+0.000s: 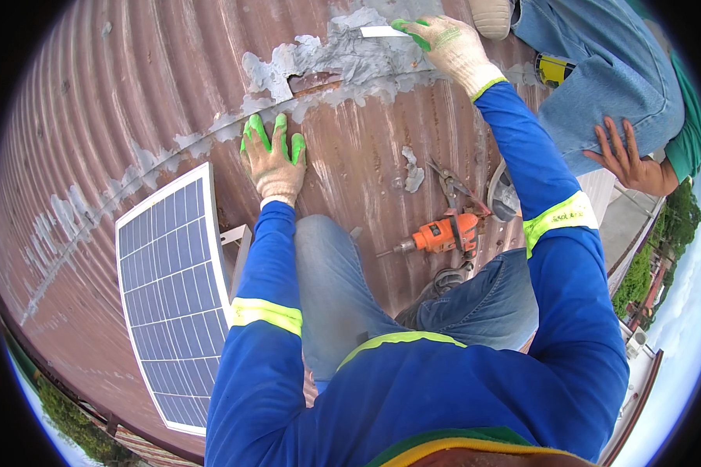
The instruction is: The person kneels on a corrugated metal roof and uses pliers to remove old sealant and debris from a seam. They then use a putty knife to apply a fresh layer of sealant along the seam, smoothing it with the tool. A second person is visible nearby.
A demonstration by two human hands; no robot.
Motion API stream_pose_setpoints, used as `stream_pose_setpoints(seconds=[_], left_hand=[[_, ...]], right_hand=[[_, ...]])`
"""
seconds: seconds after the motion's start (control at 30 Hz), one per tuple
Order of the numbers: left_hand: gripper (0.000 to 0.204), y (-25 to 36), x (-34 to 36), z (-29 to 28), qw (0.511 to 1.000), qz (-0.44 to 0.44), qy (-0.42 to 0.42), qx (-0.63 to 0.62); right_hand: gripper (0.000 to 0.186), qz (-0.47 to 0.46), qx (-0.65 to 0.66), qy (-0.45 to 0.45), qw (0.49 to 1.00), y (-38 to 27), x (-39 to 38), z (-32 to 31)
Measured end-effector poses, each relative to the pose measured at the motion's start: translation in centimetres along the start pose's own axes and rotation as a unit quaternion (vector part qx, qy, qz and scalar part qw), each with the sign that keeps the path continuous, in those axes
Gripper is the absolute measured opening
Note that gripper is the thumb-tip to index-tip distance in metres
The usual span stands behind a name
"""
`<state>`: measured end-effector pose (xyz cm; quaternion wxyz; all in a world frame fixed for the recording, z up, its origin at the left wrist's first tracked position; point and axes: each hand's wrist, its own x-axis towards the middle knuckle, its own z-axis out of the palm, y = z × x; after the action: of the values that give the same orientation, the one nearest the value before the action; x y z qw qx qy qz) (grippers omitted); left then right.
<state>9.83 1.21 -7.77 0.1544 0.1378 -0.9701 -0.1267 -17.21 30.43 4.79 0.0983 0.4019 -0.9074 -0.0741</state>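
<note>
My right hand [449, 51], in a white knit glove with green fingertips, grips a flat white spreader [382, 32]. Its strip-like blade lies over wrinkled grey sealant [358, 58] smeared across a seam of the brown corrugated metal roof [327, 144]. A gap shows in the patch near its lower left edge. My left hand [275, 159], gloved the same way, rests on the roof just below the seam with its fingers spread, and holds nothing.
A solar panel [171, 292] stands beside my left arm. Near my knees are an orange power drill [444, 233], pliers [450, 183] and a grey-smeared container [506, 191]. Another person in jeans [600, 70] sits at right beside a yellow can [553, 70]. The roof edge lies beyond.
</note>
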Motion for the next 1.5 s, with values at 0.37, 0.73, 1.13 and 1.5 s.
stream_pose_setpoints(seconds=[0.37, 0.73, 1.13, 1.5], left_hand=[[0.058, -0.1, 0.0, 0.1, 1.0, -0.004, -0.007, -0.003], [0.056, -0.2, 0.0, 0.1, 1.0, -0.008, -0.011, -0.002], [0.057, -0.1, -0.1, 0.3, 1.0, -0.008, -0.007, 0.004], [0.055, -0.3, -0.2, 0.4, 1.0, -0.011, -0.002, 0.0]], right_hand=[[0.049, 0.017, 0.072, -0.03, 0.997, 0.7, -0.3, 0.0], [0.023, 0.027, 0.028, -0.06, 0.997, 2.9, 2.6, -3.2], [0.029, -0.165, 0.042, -0.042, 0.985, 2.1, 6.6, -3.4], [0.043, -0.2, 0.05, 0.039, 0.978, 6.3, 6.6, -1.0]])
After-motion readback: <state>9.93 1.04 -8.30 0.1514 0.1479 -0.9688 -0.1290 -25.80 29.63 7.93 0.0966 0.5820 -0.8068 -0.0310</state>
